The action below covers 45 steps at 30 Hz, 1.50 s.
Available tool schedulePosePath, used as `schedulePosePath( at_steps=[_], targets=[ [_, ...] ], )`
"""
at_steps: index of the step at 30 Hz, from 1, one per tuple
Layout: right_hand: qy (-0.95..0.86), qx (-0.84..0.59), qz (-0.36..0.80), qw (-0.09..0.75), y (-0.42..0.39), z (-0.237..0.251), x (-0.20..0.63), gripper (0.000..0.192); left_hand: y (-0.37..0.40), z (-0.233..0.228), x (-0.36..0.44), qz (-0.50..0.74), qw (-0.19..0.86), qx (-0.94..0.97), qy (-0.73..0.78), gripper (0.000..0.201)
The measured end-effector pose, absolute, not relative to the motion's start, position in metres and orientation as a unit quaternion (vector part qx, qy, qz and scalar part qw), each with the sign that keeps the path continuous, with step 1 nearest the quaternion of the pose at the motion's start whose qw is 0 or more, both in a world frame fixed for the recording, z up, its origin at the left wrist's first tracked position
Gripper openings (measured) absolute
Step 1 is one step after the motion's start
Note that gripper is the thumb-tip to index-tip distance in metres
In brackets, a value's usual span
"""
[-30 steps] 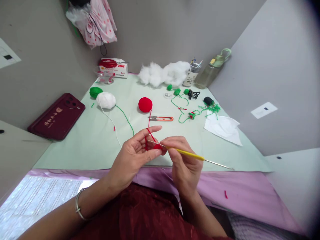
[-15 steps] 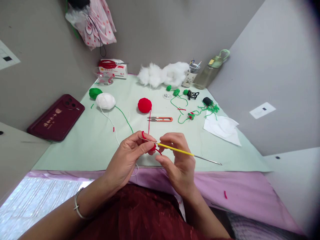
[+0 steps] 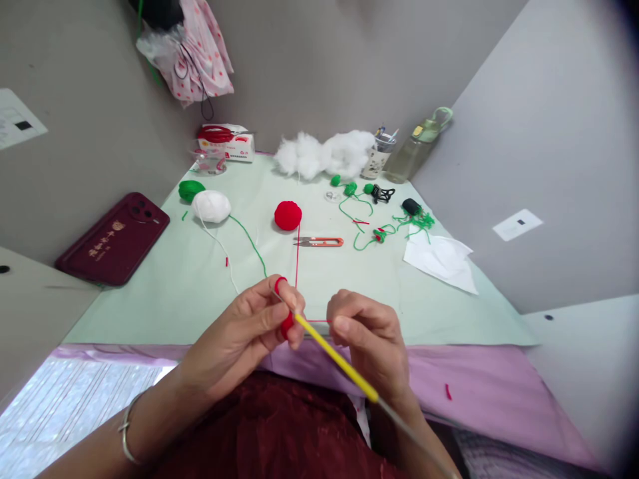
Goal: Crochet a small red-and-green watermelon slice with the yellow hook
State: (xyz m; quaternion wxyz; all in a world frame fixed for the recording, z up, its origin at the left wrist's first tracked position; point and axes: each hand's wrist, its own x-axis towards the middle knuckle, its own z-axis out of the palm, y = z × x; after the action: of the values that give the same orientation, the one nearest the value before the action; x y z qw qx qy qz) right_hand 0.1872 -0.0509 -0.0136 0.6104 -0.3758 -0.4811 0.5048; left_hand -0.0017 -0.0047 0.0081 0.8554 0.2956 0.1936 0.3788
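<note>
**Hands work red yarn at the near edge of the mat**

The left hand (image 3: 244,332) pinches a small red crochet piece (image 3: 286,324), fingers closed on it, red yarn (image 3: 297,266) looped over the forefinger. The right hand (image 3: 372,342) grips the yellow crochet hook (image 3: 335,356), whose tip meets the piece. Both hover over the green mat (image 3: 200,279) at its front edge. The red yarn ball (image 3: 288,215) and snips (image 3: 319,241) lie well apart, with bare mat between.
</note>
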Motion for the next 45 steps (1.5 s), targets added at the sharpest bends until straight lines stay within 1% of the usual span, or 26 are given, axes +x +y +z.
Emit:
schedulePosePath(
  at_steps=[3,7,9,12,15,18,23,27,32,38,41,45],
  targets=[
    [-0.451,-0.315,0.555,0.625,-0.045,-0.013,0.179,0.024,-0.007,0.004,-0.003,0.386,0.849,0.299,0.202,0.012],
    [-0.370,-0.222,0.664,0.610,-0.037,-0.010,0.166,0.035,-0.006,0.005,0.001,0.386,0.847,0.315,0.185,0.019],
    [-0.363,-0.195,0.682,0.604,-0.035,-0.004,0.164,0.035,-0.005,0.010,0.002,0.386,0.846,0.330,0.166,0.022],
    [-0.375,-0.193,0.678,0.602,-0.033,0.009,0.167,0.033,-0.002,0.021,0.001,0.390,0.829,0.369,0.156,0.020],
    [-0.416,-0.220,0.667,0.577,-0.026,0.026,0.175,0.032,0.005,0.029,0.000,0.372,0.812,0.426,0.144,0.015],
    [-0.496,-0.267,0.636,0.528,-0.015,0.044,0.184,0.029,0.017,0.033,-0.001,0.356,0.796,0.469,0.141,0.018],
    [-0.599,-0.340,0.571,0.446,0.007,0.065,0.195,0.038,0.041,0.035,-0.005,0.326,0.777,0.505,0.188,0.020],
    [-0.598,-0.372,0.586,0.400,0.023,0.061,0.201,0.039,0.059,0.028,-0.005,0.307,0.781,0.506,0.199,0.019],
    [-0.489,-0.391,0.630,0.460,0.053,0.032,0.206,0.036,0.088,0.016,0.008,0.305,0.799,0.461,0.235,0.021],
    [-0.422,-0.408,0.633,0.504,0.089,0.006,0.208,0.036,0.125,-0.002,0.027,0.315,0.791,0.439,0.289,0.027],
    [-0.375,-0.412,0.659,0.506,0.096,-0.001,0.207,0.036,0.134,-0.016,0.029,0.294,0.800,0.435,0.292,0.028],
    [-0.331,-0.416,0.694,0.485,0.100,-0.009,0.207,0.037,0.138,-0.031,0.028,0.278,0.792,0.439,0.321,0.033]
  ],
)
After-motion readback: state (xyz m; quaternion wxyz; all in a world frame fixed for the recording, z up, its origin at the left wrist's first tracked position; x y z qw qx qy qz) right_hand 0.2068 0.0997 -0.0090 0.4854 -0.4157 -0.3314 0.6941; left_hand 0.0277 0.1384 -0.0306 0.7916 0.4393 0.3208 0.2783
